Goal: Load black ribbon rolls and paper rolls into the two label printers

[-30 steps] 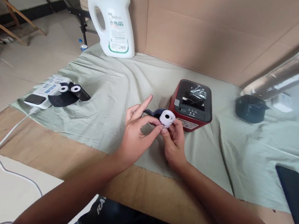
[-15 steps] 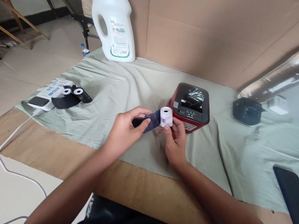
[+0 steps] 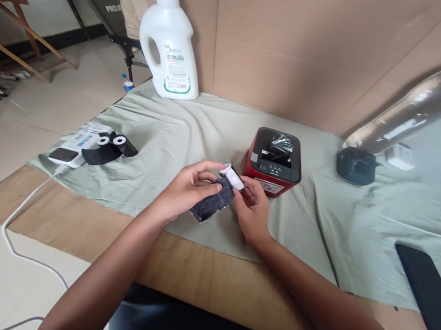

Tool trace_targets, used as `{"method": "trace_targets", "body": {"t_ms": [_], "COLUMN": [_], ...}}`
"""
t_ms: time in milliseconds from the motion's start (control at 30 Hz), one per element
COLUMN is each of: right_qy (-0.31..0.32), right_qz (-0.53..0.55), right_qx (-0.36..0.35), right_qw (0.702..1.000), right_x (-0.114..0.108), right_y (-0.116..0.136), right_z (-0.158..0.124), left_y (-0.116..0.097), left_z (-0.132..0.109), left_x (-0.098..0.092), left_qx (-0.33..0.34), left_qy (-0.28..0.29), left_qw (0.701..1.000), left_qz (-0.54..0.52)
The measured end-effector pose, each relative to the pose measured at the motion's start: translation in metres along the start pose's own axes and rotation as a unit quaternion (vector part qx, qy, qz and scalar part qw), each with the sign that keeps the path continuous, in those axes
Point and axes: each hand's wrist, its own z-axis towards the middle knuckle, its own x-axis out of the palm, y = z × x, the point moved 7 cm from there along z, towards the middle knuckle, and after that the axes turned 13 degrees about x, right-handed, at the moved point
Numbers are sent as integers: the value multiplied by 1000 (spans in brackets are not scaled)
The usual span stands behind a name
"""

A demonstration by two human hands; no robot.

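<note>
A small white roll point(image 3: 234, 178) with a dark strip point(image 3: 211, 202) hanging from it is held between both hands over the cloth. My left hand point(image 3: 185, 187) pinches the strip with its thumb on top, fingertips at the roll's upper left end. The fingers of my right hand point(image 3: 254, 209) close round the roll's lower right end. Just behind my right hand stands a red and black box-shaped device point(image 3: 275, 163) with crinkled clear plastic on its top.
A white jug point(image 3: 170, 46) stands at the back left before a cardboard wall. Two black rolls point(image 3: 108, 148) and a white device point(image 3: 70, 151) with a cable lie left. A phone point(image 3: 428, 292), a black object point(image 3: 355, 165) and a clear-wrapped tube point(image 3: 416, 108) are right.
The roll has been tilted over and moved left and slightly down. The dark strip now hangs flat below it, with its broad face showing. The camera view has shifted slightly.
</note>
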Motion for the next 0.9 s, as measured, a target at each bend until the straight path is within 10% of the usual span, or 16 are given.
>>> {"method": "trace_targets", "body": {"t_ms": [533, 900], "right_qy": [-34, 31], "right_qz": [-159, -105], "right_qx": [-194, -139], "right_qw": [968, 984], "right_x": [-4, 3], "right_y": [28, 29], "right_z": [-8, -6], "left_y": [20, 17], "left_z": [3, 9], "left_x": [6, -1], "left_qx": [-47, -49], "left_qy": [-45, -45], "left_qw": [996, 995], "left_qz": [-67, -72]}}
